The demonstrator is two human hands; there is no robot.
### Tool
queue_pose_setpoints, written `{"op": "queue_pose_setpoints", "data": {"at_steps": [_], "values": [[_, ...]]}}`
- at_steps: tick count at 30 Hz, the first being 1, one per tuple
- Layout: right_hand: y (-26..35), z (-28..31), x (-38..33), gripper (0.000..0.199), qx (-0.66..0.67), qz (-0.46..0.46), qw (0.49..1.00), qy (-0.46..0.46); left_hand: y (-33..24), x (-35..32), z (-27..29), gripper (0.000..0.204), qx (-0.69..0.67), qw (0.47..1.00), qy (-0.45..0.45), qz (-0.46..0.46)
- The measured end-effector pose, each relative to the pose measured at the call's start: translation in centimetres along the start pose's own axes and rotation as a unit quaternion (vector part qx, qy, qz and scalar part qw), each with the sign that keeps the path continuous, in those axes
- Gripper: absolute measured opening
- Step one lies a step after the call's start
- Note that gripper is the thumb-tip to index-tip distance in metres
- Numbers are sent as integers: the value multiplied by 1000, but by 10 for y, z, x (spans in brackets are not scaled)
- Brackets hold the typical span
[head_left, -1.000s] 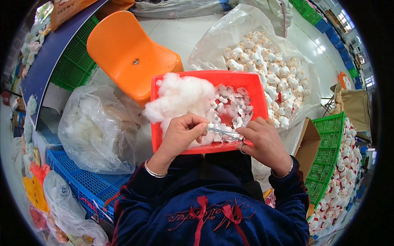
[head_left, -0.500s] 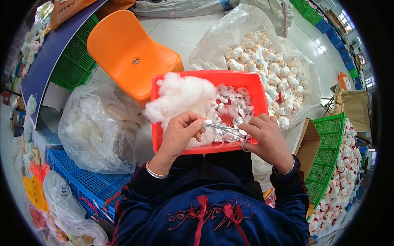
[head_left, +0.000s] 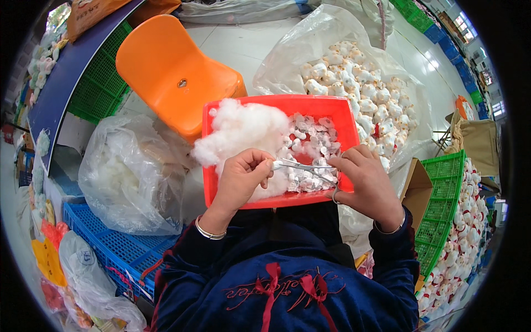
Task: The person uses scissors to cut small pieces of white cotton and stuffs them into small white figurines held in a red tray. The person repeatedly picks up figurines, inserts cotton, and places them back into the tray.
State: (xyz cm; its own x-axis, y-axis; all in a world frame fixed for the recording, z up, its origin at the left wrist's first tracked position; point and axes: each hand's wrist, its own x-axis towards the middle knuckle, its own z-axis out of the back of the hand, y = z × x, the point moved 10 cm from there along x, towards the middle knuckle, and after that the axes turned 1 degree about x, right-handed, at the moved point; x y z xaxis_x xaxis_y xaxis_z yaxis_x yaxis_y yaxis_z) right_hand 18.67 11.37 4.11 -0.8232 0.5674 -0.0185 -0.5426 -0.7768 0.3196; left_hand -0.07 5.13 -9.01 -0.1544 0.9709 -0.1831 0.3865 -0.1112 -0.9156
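Above Red Tray (head_left: 347,123): Tool (head_left: 303,166) at White Piece (head_left: 276,165)

Over the tray's near half, the left hand (head_left: 246,176) pinches the small white piece between thumb and fingers. The right hand (head_left: 369,176) grips the tool by its spread ring handles; the tip meets the piece, insertion depth indeterminable. Filling (head_left: 249,127) occupies the tray's left side; small pale parts (head_left: 327,148) lie at right.

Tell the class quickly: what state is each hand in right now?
Left hand: closed, pinching a small white piece.
Right hand: curled, holding a metal scissor-handled tool, its arms spread.
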Motion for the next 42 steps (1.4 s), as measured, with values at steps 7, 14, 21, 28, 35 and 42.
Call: {"op": "queue_pose_setpoints", "data": {"at_steps": [7, 14, 21, 28, 35, 42], "values": [[6, -7, 2, 56, 3, 15, 1000, 0, -2, -3, -7, 16, 26, 1000, 17, -2], [2, -10, -2, 42, -31, 11, 999, 17, -6, -7, -7, 17, 21, 1000, 14, 5], [9, -14, -3, 32, -48, 12, 997, 57, -1, -10, -17, 18, 70, 997, 17, 10], [-5, -9, -8, 40, -22, 14, 997, 74, 8, -15, -18, 11, 112, 992, 41, 33], [-72, 9, 1, 48, -153, -104, 981, 57, 10, -10, -28, 16, 213, 975, 51, 18], [-97, -18, 38, 25, -233, -84, 964, 98, 16, -9, -27, 24, 206, 976, 66, 36]]}}
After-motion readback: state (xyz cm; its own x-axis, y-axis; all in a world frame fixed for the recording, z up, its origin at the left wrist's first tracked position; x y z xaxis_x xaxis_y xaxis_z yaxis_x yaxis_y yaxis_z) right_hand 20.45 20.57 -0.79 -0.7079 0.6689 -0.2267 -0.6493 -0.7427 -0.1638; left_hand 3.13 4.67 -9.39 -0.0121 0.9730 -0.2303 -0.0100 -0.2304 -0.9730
